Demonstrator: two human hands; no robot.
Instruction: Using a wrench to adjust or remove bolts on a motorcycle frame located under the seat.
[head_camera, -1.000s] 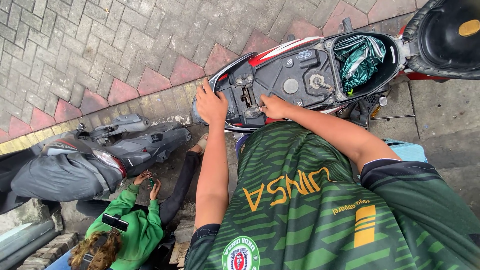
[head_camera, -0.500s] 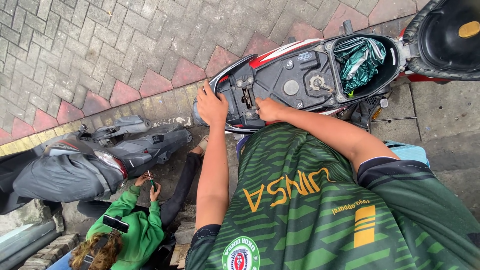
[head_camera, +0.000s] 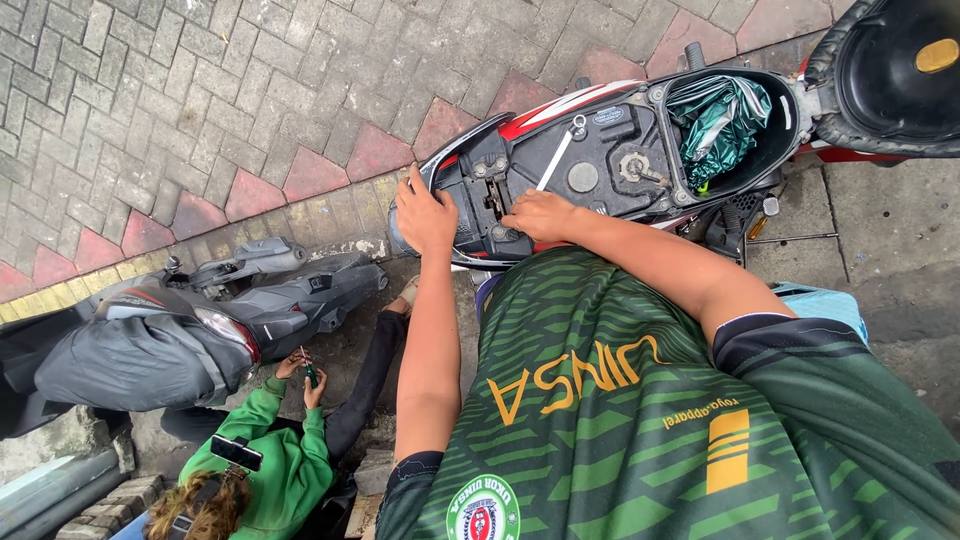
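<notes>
our left hand (head_camera: 425, 213) grips the scooter's tail (head_camera: 455, 215), fingers curled over it; right hand (head_camera: 538, 213) presses, fingers together, beside the latch (head_camera: 493, 195). we'd best brace left, work gently right.

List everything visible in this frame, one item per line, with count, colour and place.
scooter: 1, black with red and white panels, top centre, compartment under the seat open
seat: 1, black, flipped up, top right
green bundle: 1, green, inside the open compartment
grey scooter: 1, grey, lying at left
other person: 1, green top, bottom left, crouched by the grey scooter
screwdriver: 1, green handle, in that person's hands
paving: grey and red bricks, upper left
blue stool: 1, light blue, right, behind the arm
left hand: 1, on the scooter's rear edge
right hand: 1, on the black frame beside the left hand
</notes>
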